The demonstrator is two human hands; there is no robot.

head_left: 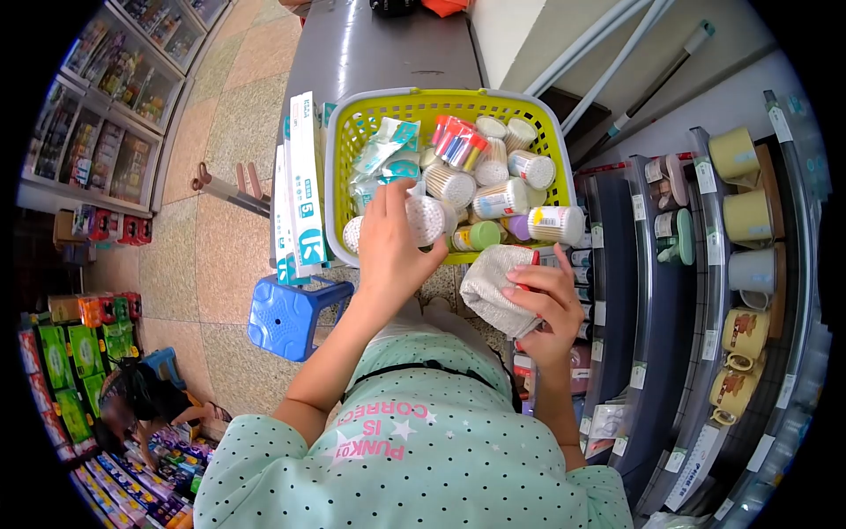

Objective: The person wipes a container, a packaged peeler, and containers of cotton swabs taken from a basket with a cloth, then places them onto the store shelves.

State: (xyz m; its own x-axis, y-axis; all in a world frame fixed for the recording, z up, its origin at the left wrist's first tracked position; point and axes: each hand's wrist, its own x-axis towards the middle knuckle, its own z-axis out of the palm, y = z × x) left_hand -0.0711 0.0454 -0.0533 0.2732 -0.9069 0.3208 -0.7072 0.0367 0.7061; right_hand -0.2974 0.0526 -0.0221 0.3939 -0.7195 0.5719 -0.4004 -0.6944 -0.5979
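A blue stool (pixel 284 316) stands on the floor at the left, beside the table (pixel 379 48); a step that way could catch on its legs. Next, long white boxes (pixel 306 189) stand against the basket (pixel 333 167), and a bumped elbow might topple them. The left hand (pixel 401 234) is half curled around a swab tub (pixel 425 220) at the basket's near side, thumb opposite the fingers. A loose grip on that round side could let it slip; a weak lid, if it is one, might spill swabs. Around it, other tubs (pixel 498 199) lie at angles, so pulling one could set neighbours rolling. At the near right corner, a yellow-labelled tub (pixel 555 224) lies by the rim, easily knocked out. Just below, the right hand (pixel 546 300) is closed on a bunched grey cloth (pixel 495 286), whose loose folds could snag that tub.
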